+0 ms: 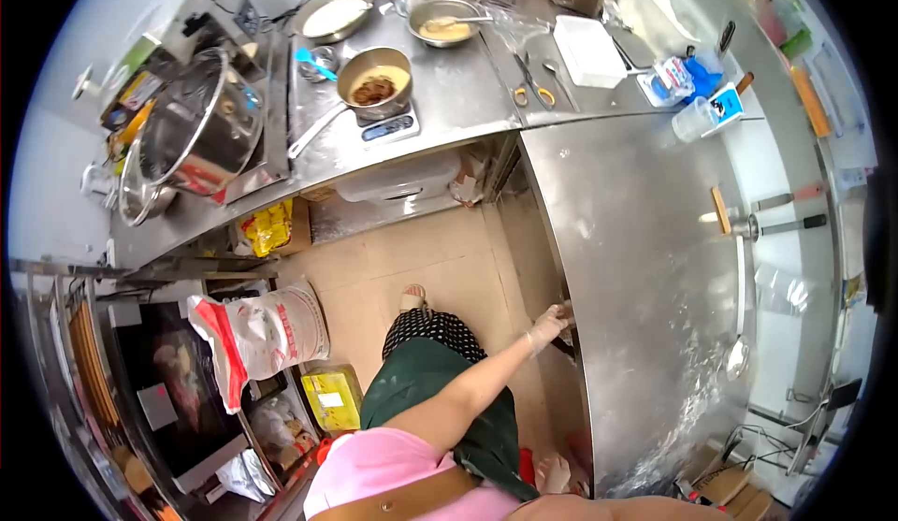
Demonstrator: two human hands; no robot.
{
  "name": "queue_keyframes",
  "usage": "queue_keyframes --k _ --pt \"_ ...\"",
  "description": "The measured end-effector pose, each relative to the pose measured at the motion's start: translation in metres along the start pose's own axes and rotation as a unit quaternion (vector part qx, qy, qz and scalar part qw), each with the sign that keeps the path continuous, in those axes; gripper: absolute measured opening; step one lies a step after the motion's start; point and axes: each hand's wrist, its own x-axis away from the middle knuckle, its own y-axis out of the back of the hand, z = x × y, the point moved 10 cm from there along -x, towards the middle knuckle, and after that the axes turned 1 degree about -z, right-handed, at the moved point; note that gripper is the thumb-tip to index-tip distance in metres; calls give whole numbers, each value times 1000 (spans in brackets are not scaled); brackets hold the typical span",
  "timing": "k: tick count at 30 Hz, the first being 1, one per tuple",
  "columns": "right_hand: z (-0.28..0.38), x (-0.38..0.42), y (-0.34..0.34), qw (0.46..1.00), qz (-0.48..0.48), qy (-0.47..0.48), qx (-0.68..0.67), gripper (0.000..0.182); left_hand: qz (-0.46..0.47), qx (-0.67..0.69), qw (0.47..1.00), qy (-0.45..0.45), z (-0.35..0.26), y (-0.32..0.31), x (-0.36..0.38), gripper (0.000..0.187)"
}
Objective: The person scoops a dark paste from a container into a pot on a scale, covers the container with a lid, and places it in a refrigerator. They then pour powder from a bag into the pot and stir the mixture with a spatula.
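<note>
My left hand (548, 326), in a thin clear glove, reaches across to the front of the steel counter (645, 240) on the right. Its fingers are curled at the edge of a cabinet door (538, 231) below the countertop, beside a dark gap. My right forearm (617, 508) runs along the bottom edge of the view, and its hand is out of sight. On the back counter, a saucepan (376, 70) with pale yellow liquid and a brown lump sits on a digital scale (388, 129).
Behind it stand a bowl with a yellow mixture (444, 23) and a bowl of white stuff (334, 16). Scissors (533, 83) lie near a white tray (589, 51). A large glass-lidded pot (201, 119) is at left. A flour sack (267, 334) and yellow box (332, 397) flank the floor.
</note>
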Motion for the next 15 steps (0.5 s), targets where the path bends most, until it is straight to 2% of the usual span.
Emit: queue_keyframes --k 1,2,3,4,5,6,7,10,13,15 --pt "10 -10 -17 999 34 16 -8 25 2 -149 988 40 -16 10 7 57" --pt "20 -20 -36 997 67 30 -14 24 3 -292 953 82 -39 27 14 59" --pt "44 -26 -65 989 122 76 -20 24 -10 -121 987 106 -67 44 25 60" --pt "78 -22 -98 983 139 114 -42 24 -20 55 990 132 -94 59 41 61" --pt "115 -16 -134 971 196 134 13 26 14 194 977 91 -135 66 53 59" --pt "163 10 -166 953 232 184 66 28 3 203 978 46 -197 66 78 56" --pt "200 27 -199 954 225 182 83 29 58 267 962 1 -222 79 79 54" --pt "284 51 -298 913 319 246 65 32 63 271 960 -29 -303 104 110 48" --pt "345 89 -379 879 376 285 66 27 31 263 963 -42 -336 148 117 40" --pt "370 113 -425 867 393 294 90 26 -5 117 993 -13 -341 187 120 40"
